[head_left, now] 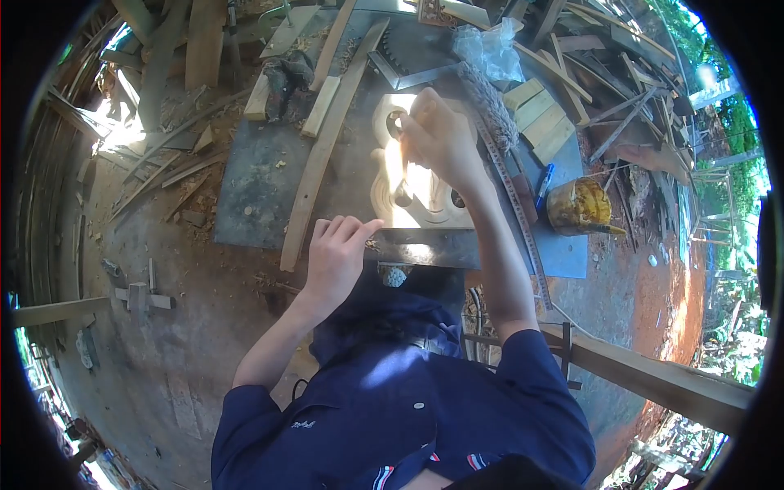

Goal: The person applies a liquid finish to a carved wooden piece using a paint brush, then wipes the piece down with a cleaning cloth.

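A pale carved wooden board with curved grooves and dark holes lies on the metal-topped table in front of me, partly in bright sunlight. My right hand is closed over its upper part, fingers curled near a hole; whatever they hold is hidden. At the board's near left corner, my left hand reaches its thumb out to the edge. The other fingers of that hand are bent and lie at the table's front edge, with nothing seen in them. A long wooden strip lies to the left.
Right of the board lie a long ruler, a grey shaggy bundle, a blue pen and a stained pot. Behind are wood blocks, a clear plastic bag and a metal square. Scrap wood surrounds the table.
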A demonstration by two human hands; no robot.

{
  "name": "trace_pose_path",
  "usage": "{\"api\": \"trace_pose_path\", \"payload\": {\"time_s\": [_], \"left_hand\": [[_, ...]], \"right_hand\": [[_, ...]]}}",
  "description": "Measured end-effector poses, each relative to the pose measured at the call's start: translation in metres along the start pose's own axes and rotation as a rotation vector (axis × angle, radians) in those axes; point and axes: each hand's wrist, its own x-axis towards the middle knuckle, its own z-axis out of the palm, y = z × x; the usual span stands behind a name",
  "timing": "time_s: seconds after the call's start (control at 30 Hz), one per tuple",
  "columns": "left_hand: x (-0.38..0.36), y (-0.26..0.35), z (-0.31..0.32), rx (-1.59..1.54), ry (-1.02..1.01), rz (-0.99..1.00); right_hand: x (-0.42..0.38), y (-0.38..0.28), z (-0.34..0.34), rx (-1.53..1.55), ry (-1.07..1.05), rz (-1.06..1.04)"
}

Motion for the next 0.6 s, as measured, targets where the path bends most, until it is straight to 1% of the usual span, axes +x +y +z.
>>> {"api": "trace_pose_path", "payload": {"time_s": [0.07,0.13,0.17,0.2,0.27,0.3,0.4,0.47,0.53,0.6], "left_hand": [[0.004,0.005,0.001,-0.036,0.081,-0.029],[0.004,0.004,0.002,-0.049,0.078,-0.022],[0.004,0.004,0.002,-0.058,0.077,-0.012],[0.004,0.003,0.003,-0.058,0.075,-0.013],[0.003,0.002,0.006,-0.049,0.063,-0.017],[0.003,0.002,0.008,-0.051,0.061,-0.015],[0.004,0.001,0.012,-0.020,0.078,-0.017],[0.004,-0.001,0.013,-0.001,0.106,-0.035],[0.004,-0.002,0.014,0.005,0.112,-0.038],[0.005,-0.004,0.015,0.014,0.120,-0.043]], "right_hand": [[-0.001,0.004,0.003,0.051,0.005,0.015],[-0.002,0.004,0.007,-0.047,0.137,-0.124],[-0.003,0.003,0.006,-0.040,0.110,-0.063],[-0.004,0.003,0.007,-0.038,0.109,-0.062],[-0.003,0.003,0.009,-0.046,0.186,-0.092],[-0.003,0.004,0.009,-0.047,0.189,-0.089],[-0.001,0.005,0.010,-0.048,0.075,-0.020],[-0.002,0.008,0.013,0.001,0.073,0.002],[-0.003,0.014,0.019,-0.065,0.183,-0.146],[-0.007,0.016,0.018,-0.061,0.173,-0.138]]}}
